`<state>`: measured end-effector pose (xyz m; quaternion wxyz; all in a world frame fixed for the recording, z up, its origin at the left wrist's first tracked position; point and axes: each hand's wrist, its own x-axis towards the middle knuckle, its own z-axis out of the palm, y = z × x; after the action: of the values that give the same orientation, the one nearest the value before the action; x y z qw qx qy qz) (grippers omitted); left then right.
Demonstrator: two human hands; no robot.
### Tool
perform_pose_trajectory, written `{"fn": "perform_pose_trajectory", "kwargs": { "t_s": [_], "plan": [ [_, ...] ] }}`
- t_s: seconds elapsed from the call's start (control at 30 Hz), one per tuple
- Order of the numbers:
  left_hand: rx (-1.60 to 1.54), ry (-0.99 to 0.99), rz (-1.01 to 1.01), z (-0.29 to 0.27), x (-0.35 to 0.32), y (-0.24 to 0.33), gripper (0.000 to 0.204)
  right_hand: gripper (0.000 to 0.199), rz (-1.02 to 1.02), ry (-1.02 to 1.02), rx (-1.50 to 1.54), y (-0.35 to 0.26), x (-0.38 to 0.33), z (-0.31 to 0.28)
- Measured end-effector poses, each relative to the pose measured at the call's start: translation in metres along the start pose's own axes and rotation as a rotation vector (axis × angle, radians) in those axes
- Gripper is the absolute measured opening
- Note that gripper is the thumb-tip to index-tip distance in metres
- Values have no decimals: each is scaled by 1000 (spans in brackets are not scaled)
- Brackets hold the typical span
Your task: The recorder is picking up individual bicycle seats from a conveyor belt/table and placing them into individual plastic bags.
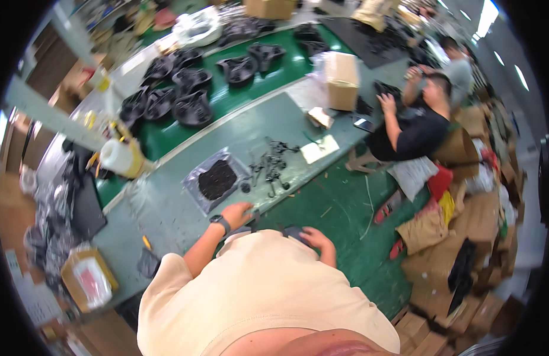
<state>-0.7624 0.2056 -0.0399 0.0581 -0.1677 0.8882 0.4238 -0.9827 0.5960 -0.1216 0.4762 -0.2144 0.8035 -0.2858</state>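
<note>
Head view: grey-green workbench (150, 204) runs slantwise past both hands, mostly beyond and to the left of the left one.
Green strip: shiny green surface (239, 98) on the far side of the bench, well beyond both hands.
Co-worker: person in a black top (420, 133) sitting past the right hand, up and to the right, both hands raised around something dark.
Carton: closed brown box (341, 83) on the bench, well ahead of the right hand.
Shells: bunch of black moulded shells (192, 110) on the green bit, way past the left hand.
Jug: whitish one with yellow low down (117, 159), left of the left hand and further out.
Bag: clear plastic bag (198, 194) lying flat just beyond the left hand, with a dark heap of tiny pieces (218, 180) on it.
Left hand (237, 213): half open, fingers loosely stretched near the bench edge, nothing visible in it; can't tell if it's touching.
Right hand (316, 238): low by the body, fingers partly curled, dark thing right beside them; can't tell if it's gripping anything.
Black parts: loose spread of thin, hooked bits (271, 166) ahead of both hands, right of the bag.
Watch: dark, on the left wrist (220, 222).
</note>
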Motion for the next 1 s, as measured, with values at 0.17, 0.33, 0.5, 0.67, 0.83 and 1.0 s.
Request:
{"fn": "perform_pose_trajectory", "kwargs": {
  "t_s": [0.17,0.33,0.5,0.67,0.83,1.0],
  "plan": [
    [-67,266,-114,-53,18,-23,46,61,-254,-214,-24,-203,94,-22],
    [-272,457,-327,-85,60,-49,48,72,-320,-41,-737,-294,187,-93],
    [-264,562,-476,-115,177,-91,63,73,-300,-335,-484,-372,267,-152],
    [144,629,-460,-124,353,-176,85,73,-392,-492,-696,-460,379,-221],
    [382,619,-642,-111,449,-236,95,70,-586,-312,-641,-577,551,-272],
    [277,631,-660,-120,489,-223,91,69,-828,80,-703,-703,802,-305]
  ]
}}
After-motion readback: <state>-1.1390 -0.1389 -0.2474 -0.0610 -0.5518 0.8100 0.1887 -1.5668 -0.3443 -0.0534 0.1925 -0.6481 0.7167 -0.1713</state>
